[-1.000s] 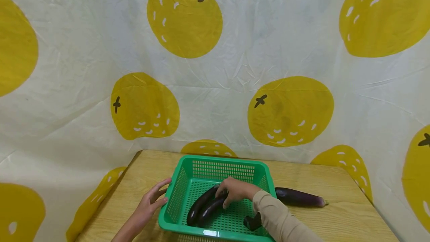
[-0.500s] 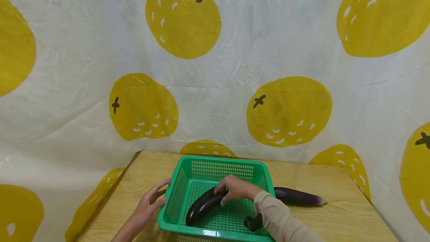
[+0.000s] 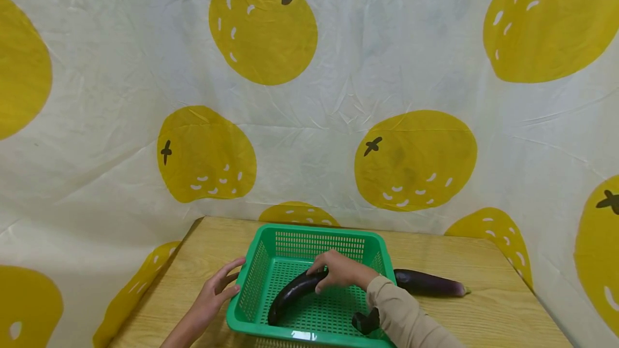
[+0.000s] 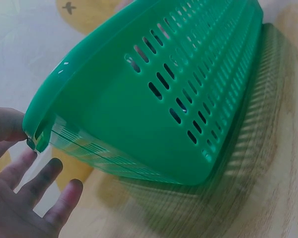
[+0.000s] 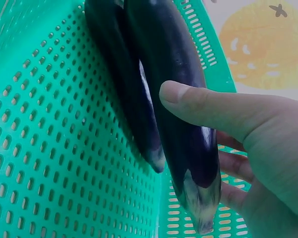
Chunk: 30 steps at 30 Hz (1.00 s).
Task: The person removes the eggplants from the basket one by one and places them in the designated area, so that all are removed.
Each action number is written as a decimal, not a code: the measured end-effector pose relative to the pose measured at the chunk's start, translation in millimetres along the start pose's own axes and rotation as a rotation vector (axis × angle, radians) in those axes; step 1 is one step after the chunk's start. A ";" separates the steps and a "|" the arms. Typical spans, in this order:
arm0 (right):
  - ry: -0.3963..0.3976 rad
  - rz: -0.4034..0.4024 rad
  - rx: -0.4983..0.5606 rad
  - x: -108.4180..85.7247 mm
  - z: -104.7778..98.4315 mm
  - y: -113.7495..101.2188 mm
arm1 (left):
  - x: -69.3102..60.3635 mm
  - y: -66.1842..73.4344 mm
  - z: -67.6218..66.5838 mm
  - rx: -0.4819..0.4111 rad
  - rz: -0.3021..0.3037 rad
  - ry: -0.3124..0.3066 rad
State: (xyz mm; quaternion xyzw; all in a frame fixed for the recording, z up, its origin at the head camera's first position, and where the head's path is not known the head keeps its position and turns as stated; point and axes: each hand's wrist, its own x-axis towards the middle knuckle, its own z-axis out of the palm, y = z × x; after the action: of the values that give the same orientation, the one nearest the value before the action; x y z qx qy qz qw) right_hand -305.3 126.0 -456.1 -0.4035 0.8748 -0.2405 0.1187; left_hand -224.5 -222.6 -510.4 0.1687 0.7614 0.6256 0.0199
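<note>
While the left hand stays put, fingers spread at the rim of the green basket, the right hand makes its move! Thumb and fingers grip the near eggplant by its pale end, and it now screens the second eggplant from the head view. Both remain inside the basket; one looks singled out, its handling apparently just under way.

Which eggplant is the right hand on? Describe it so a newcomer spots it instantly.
On the wooden table stands a green basket, with the right hand reaching inside. The eggplant is dark purple, with a pale end low in the right wrist view. Unlike the neighbouring one close beside it, it has the thumb lying across it.
</note>
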 end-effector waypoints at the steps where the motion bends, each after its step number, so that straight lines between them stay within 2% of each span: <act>1: 0.002 0.001 0.006 -0.6 -0.3 -0.6 | 0.0 -0.1 0.1 0.002 0.002 0.000; 7: 0.015 -0.008 0.044 -3.5 -4.8 -2.5 | 0.0 -0.6 0.1 0.005 0.008 0.001; 30: 0.052 -0.028 0.011 -5.0 -3.3 9.2 | -0.9 -2.3 -1.0 0.003 0.012 0.009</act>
State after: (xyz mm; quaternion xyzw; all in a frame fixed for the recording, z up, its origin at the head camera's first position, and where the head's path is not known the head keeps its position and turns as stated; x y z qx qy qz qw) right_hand -309.3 136.0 -458.0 -0.4088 0.8704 -0.2574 0.0946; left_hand -224.4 -224.1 -512.6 0.1703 0.7615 0.6253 0.0124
